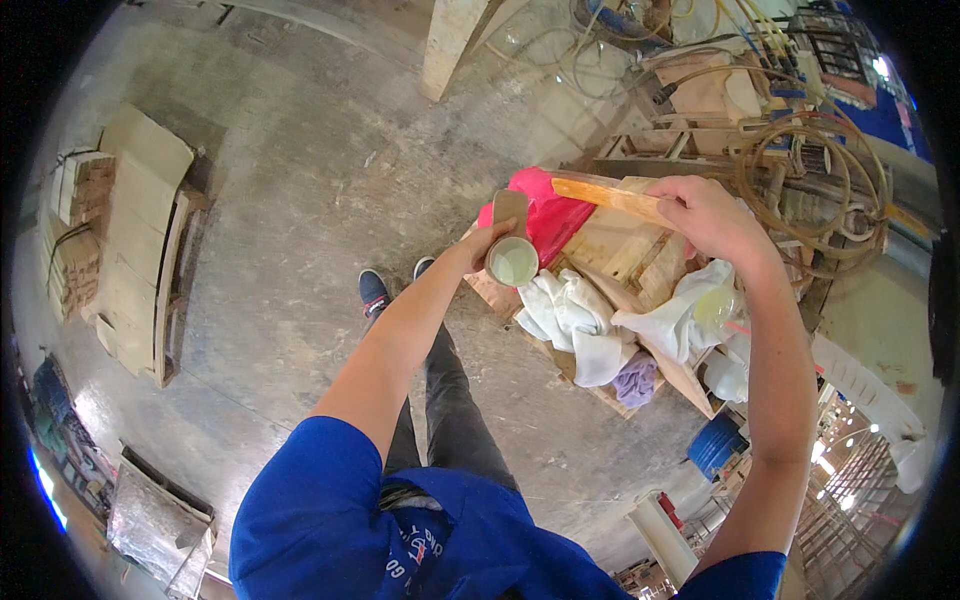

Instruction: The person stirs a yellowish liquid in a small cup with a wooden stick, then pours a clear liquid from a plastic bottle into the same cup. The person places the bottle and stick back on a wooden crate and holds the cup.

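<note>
My left hand [484, 246] is closed round a small round cup [513, 262] with pale greenish stuff inside. A flat tan piece with a rounded end [510, 207] stands up beside the cup at my fingers; I cannot tell its exact kind. My right hand [708, 214] grips the right end of a long, orange-brown wooden strip [606, 194], fingers and thumb pinched on it. The strip's far left end meets a bright pink cloth [556, 215]. Beneath both hands lies a wooden board surface [622, 240] on a low stand.
White cloths [570, 310], a purple rag [634, 380] and a clear drink cup [716, 308] lie on the stand's near side. Coiled hoses [850, 190] hang at the right. A blue drum [716, 446] stands lower right. Stacked wood on a pallet [140, 250] sits far left.
</note>
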`<state>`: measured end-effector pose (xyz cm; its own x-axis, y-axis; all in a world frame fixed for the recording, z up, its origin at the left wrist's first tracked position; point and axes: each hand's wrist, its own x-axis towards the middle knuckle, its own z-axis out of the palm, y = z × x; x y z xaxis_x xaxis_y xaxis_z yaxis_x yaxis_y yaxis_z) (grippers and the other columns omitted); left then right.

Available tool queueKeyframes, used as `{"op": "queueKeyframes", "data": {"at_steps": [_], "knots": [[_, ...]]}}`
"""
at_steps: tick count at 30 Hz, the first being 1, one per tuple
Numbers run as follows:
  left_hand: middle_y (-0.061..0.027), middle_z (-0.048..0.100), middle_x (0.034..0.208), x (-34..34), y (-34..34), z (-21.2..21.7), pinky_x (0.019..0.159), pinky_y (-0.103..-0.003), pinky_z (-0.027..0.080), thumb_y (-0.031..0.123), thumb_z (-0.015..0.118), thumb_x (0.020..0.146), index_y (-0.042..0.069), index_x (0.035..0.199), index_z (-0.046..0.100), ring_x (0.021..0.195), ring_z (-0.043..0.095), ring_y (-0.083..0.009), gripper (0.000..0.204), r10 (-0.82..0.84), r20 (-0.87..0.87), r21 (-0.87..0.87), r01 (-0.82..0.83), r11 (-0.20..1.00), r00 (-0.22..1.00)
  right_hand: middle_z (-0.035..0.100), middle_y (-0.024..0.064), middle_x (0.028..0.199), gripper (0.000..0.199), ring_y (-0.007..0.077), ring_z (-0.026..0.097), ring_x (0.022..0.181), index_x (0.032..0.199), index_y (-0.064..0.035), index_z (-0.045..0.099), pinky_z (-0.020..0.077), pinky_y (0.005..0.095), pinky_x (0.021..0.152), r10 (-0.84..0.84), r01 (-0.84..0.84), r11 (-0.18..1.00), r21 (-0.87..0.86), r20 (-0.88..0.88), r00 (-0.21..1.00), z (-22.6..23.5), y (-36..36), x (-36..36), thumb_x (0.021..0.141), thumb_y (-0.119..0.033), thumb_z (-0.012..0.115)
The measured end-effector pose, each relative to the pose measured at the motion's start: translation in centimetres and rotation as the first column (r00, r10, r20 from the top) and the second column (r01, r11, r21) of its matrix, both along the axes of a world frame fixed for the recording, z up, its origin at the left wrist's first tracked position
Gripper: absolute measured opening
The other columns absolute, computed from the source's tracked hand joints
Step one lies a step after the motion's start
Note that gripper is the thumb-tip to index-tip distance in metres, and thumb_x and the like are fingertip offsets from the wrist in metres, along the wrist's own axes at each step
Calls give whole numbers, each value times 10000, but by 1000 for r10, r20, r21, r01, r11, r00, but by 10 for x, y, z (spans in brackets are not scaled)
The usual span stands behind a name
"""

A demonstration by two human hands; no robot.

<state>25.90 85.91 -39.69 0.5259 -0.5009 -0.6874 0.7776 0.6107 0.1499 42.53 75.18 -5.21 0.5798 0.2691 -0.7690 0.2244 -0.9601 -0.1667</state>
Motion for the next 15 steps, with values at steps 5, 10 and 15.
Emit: {"op": "queueKeyframes", "data": {"at_steps": [5,10,15], "knots": [[-50,651,1001,11,-8,-8,798,-329,513,439,524,887,77,1092,597,887,631,-168,422,-13,-9,-3,13,1000,1000,654,135,869,298,258,636,700,1066,-74,629,504,377,671,162,-156,980,-127,45,986,-11,5,5,833,-164,466],[-53,649,1023,1,7,-4,819,-346,501,435,489,904,70,1092,601,924,624,-176,426,210,-121,-119,-225,967,970,651,117,982,268,293,595,951,1021,-139,663,471,386,800,371,-349,923,-166,131,919,-23,1,1,811,-212,513],[-60,638,1041,-4,13,10,822,-349,498,449,462,913,60,1099,595,944,615,-185,451,267,-115,-169,-284,944,957,658,95,961,253,288,616,896,996,-153,671,482,390,777,497,-458,848,-268,100,862,-42,6,-6,803,-193,513]]}}
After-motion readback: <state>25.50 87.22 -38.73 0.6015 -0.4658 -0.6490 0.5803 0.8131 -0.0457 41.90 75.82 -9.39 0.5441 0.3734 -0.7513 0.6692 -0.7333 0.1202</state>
